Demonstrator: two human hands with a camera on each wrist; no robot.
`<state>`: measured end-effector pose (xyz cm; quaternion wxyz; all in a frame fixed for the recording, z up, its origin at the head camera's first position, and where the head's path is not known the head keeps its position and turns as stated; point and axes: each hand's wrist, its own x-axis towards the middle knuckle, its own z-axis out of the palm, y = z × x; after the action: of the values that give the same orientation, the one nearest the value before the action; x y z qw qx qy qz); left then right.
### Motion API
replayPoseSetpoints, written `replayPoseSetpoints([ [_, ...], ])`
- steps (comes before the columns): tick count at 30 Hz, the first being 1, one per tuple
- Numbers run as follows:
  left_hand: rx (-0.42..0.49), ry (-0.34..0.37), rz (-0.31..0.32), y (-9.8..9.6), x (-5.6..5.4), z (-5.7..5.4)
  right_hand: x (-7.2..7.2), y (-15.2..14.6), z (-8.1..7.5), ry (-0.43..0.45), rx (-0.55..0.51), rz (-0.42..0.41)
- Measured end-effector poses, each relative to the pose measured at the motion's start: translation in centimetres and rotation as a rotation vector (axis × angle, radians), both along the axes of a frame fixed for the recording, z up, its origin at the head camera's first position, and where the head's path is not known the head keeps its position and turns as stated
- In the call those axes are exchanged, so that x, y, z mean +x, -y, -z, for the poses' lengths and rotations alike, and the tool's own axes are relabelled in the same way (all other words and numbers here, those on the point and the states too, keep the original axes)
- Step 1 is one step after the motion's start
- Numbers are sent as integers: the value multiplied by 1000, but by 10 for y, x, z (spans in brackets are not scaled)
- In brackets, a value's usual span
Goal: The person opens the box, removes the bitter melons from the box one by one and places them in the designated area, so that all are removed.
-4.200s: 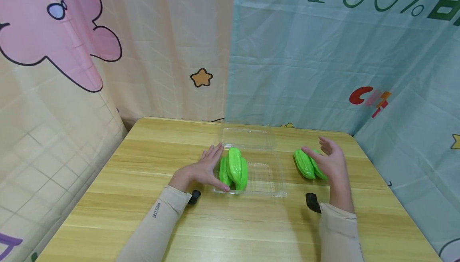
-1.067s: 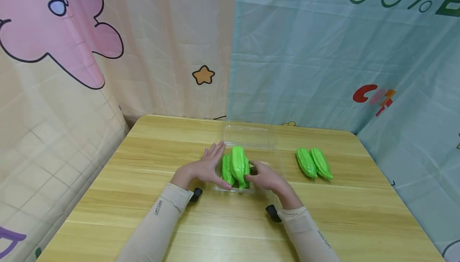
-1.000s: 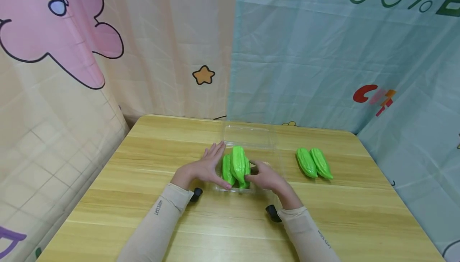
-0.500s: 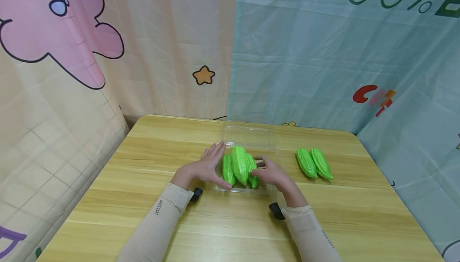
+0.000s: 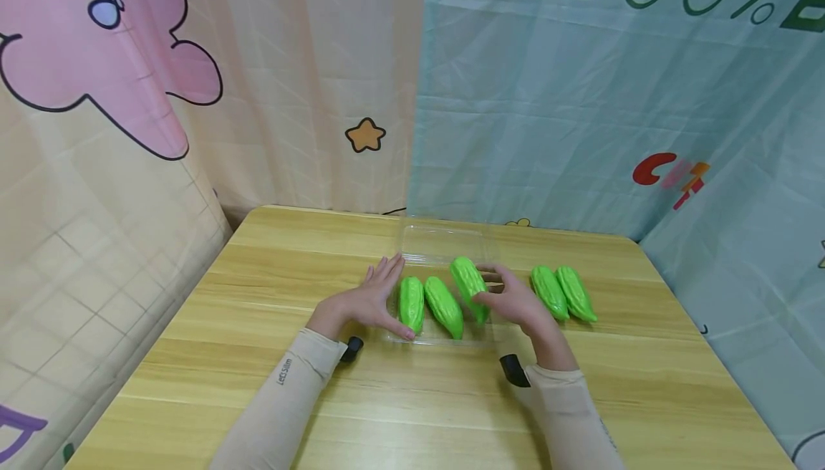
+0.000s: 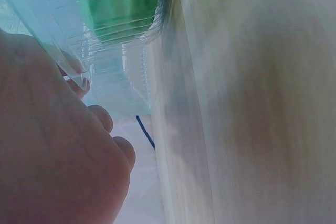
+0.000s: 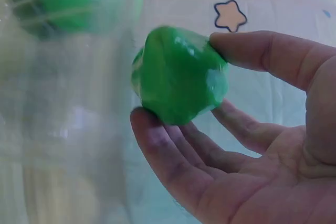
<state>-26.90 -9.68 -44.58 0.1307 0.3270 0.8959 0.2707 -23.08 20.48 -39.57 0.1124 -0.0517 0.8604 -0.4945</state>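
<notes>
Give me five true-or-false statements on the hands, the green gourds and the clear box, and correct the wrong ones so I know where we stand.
1. The right hand holds a green gourd between thumb and fingers. True.
2. The left hand holds a gourd too. False: the left hand is at the left edge of the clear box and holds no gourd.
3. The box's lid is closed. False: the lid is open, on the far side of the box.
4. Two gourds lie side by side in the box. True.
5. Three gourds lie on the table, outside the box. False: only two outer gourds lie on the table, to the right of the box.
</notes>
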Motion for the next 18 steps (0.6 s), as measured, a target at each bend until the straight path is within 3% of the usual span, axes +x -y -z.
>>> replayPoseSetpoints([
  [11,-5,-10,3,-1,0,0,4,-24,-15,-67,-28,57],
  [18,6,-6,5,0,1,-1,6,-39,-24,-123,-26,137],
])
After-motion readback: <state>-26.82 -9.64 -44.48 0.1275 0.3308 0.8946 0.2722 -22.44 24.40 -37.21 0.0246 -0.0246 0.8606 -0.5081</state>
